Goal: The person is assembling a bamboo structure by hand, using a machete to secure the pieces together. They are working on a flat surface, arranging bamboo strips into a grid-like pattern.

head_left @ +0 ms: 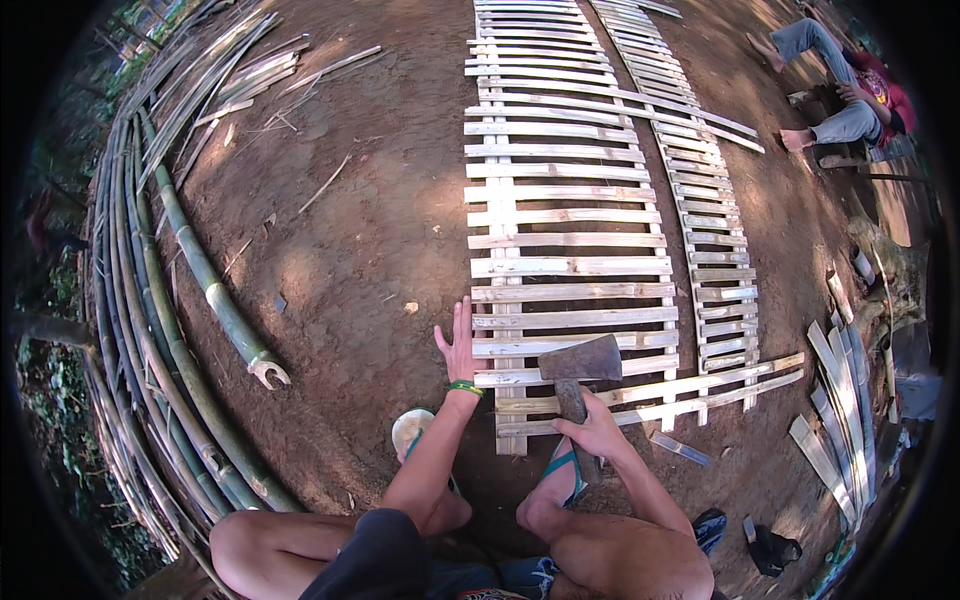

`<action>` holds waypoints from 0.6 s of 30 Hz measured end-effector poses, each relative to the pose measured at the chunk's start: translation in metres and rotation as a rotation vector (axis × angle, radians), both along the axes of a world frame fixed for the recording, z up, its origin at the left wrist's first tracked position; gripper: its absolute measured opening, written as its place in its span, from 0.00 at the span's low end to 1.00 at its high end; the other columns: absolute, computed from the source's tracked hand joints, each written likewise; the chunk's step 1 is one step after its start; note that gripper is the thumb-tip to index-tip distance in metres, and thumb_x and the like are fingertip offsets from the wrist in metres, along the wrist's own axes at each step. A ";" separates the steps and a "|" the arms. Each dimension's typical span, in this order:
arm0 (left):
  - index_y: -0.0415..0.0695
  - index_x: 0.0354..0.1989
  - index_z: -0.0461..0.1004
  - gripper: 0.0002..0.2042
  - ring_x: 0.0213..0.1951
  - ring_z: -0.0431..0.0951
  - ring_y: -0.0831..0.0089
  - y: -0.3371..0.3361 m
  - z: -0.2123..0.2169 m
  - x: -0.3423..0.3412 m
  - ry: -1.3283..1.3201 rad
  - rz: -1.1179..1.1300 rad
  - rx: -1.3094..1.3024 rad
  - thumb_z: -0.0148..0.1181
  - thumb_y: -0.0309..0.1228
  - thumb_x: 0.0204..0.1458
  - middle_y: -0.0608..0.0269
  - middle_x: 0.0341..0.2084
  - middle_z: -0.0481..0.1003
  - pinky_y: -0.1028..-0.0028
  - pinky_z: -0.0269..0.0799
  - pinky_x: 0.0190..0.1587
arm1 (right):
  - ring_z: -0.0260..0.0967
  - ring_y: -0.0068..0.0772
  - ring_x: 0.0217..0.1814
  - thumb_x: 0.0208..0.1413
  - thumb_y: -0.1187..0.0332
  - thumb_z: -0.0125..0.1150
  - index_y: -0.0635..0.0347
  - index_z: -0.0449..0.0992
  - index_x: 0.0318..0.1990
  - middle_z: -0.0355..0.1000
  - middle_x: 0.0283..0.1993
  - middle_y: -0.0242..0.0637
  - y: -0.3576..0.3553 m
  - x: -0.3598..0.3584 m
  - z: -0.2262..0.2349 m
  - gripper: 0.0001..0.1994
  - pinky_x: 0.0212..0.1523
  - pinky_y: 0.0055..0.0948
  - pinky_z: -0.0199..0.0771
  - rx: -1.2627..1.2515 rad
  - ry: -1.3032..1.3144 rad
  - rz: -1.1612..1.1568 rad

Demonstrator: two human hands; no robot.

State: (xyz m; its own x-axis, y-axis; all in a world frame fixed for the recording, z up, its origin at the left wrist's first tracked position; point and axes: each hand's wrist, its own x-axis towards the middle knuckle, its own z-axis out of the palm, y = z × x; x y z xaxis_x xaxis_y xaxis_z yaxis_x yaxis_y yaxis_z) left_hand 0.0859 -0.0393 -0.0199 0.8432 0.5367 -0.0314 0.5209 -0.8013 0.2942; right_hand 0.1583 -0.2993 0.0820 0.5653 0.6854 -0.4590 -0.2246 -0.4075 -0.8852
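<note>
On the bare brown dirt ground (350, 240), ladder-like panel of pale split-bamboo slats (570, 267) runs away from the person; narrower slatted bamboo panel (725, 275) just to its right. Right hand (598, 428) closed round handle of hatchet with broad dark metal head (582, 361), head above near slats, contact can't be told. Left hand (461, 354) fingers spread, at slats' left ends. Two long pale bamboo strips (710, 381) cross both panels' near ends. Left: long green-brown bamboo poles (172, 335), thick green pole with notched end (215, 292). Right: heap of flat split pieces (845, 400), seated person in red top (897, 105). Clothing print (490, 595), lower edge: cut off, unreadable.
</note>
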 end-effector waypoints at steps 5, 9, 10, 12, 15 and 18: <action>0.45 0.74 0.59 0.31 0.79 0.44 0.54 0.031 0.015 -0.036 -0.089 0.198 0.024 0.55 0.38 0.64 0.57 0.77 0.52 0.36 0.30 0.74 | 0.70 0.46 0.61 0.49 0.72 0.73 0.70 0.74 0.58 0.71 0.57 0.50 0.000 0.000 -0.015 0.27 0.62 0.37 0.70 -0.036 -0.071 0.061; 0.41 0.74 0.57 0.31 0.78 0.45 0.51 0.029 0.039 -0.013 -0.331 0.169 -0.154 0.55 0.38 0.65 0.52 0.76 0.53 0.45 0.37 0.76 | 0.69 0.46 0.62 0.49 0.72 0.72 0.69 0.74 0.59 0.71 0.56 0.49 0.003 -0.005 -0.024 0.27 0.64 0.39 0.69 -0.093 -0.096 0.059; 0.40 0.75 0.55 0.34 0.78 0.45 0.51 0.017 0.049 0.001 -0.318 0.121 -0.153 0.56 0.41 0.64 0.52 0.77 0.51 0.45 0.37 0.76 | 0.70 0.46 0.60 0.50 0.72 0.72 0.70 0.74 0.58 0.70 0.57 0.49 0.000 -0.004 -0.023 0.27 0.62 0.39 0.70 -0.082 -0.111 0.034; 0.39 0.76 0.52 0.38 0.78 0.45 0.50 -0.009 0.053 0.022 -0.232 0.064 -0.144 0.56 0.47 0.63 0.51 0.78 0.49 0.45 0.38 0.76 | 0.73 0.46 0.57 0.51 0.71 0.72 0.71 0.73 0.57 0.69 0.59 0.50 -0.005 -0.007 -0.020 0.26 0.60 0.38 0.74 -0.052 -0.131 -0.013; 0.39 0.77 0.50 0.42 0.78 0.46 0.49 -0.020 0.041 0.023 -0.067 0.062 -0.123 0.55 0.53 0.61 0.51 0.79 0.46 0.45 0.40 0.76 | 0.78 0.46 0.46 0.53 0.70 0.72 0.73 0.73 0.55 0.73 0.55 0.48 0.009 -0.003 0.012 0.24 0.50 0.36 0.80 -0.100 0.130 -0.180; 0.40 0.78 0.49 0.45 0.78 0.46 0.50 -0.023 0.039 0.030 -0.067 0.052 -0.116 0.54 0.57 0.59 0.54 0.79 0.44 0.45 0.40 0.76 | 0.81 0.48 0.36 0.57 0.66 0.69 0.74 0.73 0.53 0.79 0.37 0.52 0.006 0.017 0.024 0.22 0.38 0.39 0.79 -0.196 -0.143 -0.105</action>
